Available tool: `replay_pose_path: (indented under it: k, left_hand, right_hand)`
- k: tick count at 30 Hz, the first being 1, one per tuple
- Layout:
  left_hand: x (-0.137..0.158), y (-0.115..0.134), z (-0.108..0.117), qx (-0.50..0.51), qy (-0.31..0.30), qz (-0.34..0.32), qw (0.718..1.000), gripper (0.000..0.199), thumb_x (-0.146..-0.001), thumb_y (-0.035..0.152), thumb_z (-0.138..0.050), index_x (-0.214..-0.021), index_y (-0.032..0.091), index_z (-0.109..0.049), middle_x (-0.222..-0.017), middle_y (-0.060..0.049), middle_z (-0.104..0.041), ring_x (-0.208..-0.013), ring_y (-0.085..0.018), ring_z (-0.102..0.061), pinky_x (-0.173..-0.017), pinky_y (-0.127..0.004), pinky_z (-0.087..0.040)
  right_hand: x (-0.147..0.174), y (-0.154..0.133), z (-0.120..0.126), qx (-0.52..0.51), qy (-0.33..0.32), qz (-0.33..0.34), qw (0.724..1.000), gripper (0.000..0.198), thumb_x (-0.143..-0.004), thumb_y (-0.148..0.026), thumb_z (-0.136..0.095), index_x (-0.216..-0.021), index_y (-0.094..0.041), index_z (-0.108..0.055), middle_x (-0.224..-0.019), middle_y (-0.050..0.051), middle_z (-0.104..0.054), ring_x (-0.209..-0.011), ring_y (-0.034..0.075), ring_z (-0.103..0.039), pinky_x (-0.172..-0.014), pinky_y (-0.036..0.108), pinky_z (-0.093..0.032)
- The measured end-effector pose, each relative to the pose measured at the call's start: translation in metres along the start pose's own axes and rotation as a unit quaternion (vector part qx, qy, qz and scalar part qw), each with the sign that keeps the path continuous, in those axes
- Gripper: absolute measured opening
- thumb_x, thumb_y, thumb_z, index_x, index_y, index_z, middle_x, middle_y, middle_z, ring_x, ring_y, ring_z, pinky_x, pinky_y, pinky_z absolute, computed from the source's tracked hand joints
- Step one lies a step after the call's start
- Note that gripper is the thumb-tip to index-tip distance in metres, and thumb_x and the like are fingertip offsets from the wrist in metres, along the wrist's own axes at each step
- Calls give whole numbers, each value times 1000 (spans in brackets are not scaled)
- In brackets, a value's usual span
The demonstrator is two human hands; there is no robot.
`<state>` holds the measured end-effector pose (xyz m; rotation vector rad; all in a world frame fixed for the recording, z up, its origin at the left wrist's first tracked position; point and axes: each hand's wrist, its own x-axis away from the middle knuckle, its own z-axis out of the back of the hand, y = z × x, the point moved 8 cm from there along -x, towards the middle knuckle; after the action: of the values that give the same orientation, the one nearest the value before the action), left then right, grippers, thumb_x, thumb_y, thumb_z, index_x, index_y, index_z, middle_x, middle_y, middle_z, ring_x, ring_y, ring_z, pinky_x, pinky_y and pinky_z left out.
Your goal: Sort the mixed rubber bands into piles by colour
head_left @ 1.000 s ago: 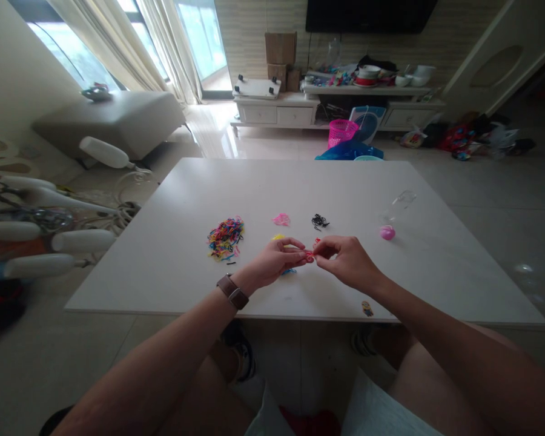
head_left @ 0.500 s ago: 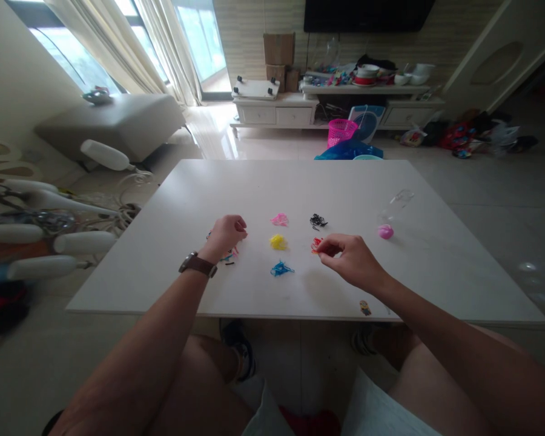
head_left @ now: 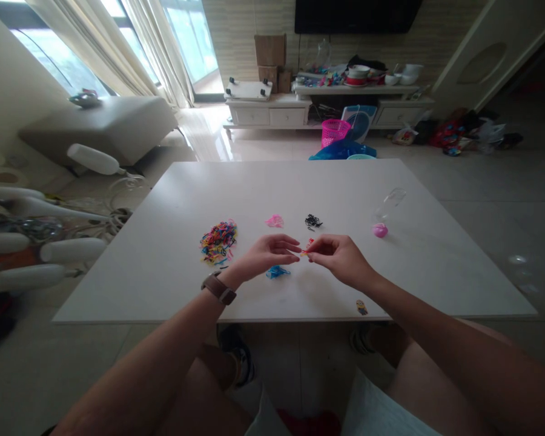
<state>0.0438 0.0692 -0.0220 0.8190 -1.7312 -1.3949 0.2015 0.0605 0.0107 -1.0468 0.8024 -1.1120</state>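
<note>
One thin, orange-looking rubber band (head_left: 304, 252) is pinched between your right hand's (head_left: 345, 257) thumb and fingertips, beyond and right of the small, tangled pile of blue rubber bands (head_left: 278, 272). Your left hand (head_left: 269, 252), just beyond the blue pile, has loosely bent fingers, thumb apart; whether it touches the band, I cannot tell. Left of the blue pile lies a multicoloured heap of rubber bands (head_left: 218, 242).

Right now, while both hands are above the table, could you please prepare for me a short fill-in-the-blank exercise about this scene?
A brown strap is around the person's ____ wrist.
Seen by the person, the black pile lies to the ____ of the pink pile.
The small pile on the near side of the left hand is ____ in colour.

Missing words: left; right; blue.
</note>
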Motion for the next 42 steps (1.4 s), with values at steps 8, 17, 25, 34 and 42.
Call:
replay_pose_path:
  k: [8,17,25,34,42]
  left_hand:
    - [-8,-1,-12,44,11,-39,998,30,-70,31,-87,-85,11,-71,-80,-10,-75,-78,-18,-71,-77,-32,-55]
    - [-5,-3,-12,28,3,-12,1000,35,-68,30,-89,-90,12,-69,-83,-9,-76,-78,-18,-73,-75,-30,-57]
    - [-19,-14,37,-85,110,-45,989,25,-66,22,-85,-84,13,-70,-80,-8,-76,-77,-18,-72,-73,-30,-56]
    - [-23,-31,95,-270,258,6,928,14,-65,12,-75,-78,14,-71,-77,-7,-75,-73,-19,-70,-67,-28,-53]
    - [-16,-1,80,-258,239,-27,936,12,-74,23,-72,-81,13,-74,-74,-6,-72,-65,-15,-63,-61,-26,-48]
  right_hand:
    - [-3,3,-2,-63,-1,-32,997,18,-68,-33,-81,-73,-17,-74,-73,5,-74,-72,19,-67,-68,31,-53]
    - [-2,7,0,-104,14,-41,994,9,-65,-24,-77,-69,-17,-72,-68,3,-71,-67,16,-65,-66,29,-51]
    - [-3,5,5,-109,47,-44,992,10,-64,-25,-78,-69,-18,-72,-67,3,-71,-65,16,-64,-65,30,-51]
    - [0,1,8,-107,51,-53,992,14,-62,-27,-80,-68,-18,-71,-69,3,-71,-67,17,-65,-67,31,-53]
    - [1,2,11,-99,51,-45,993,15,-65,-29,-80,-71,-18,-72,-73,4,-73,-70,18,-67,-69,32,-53]
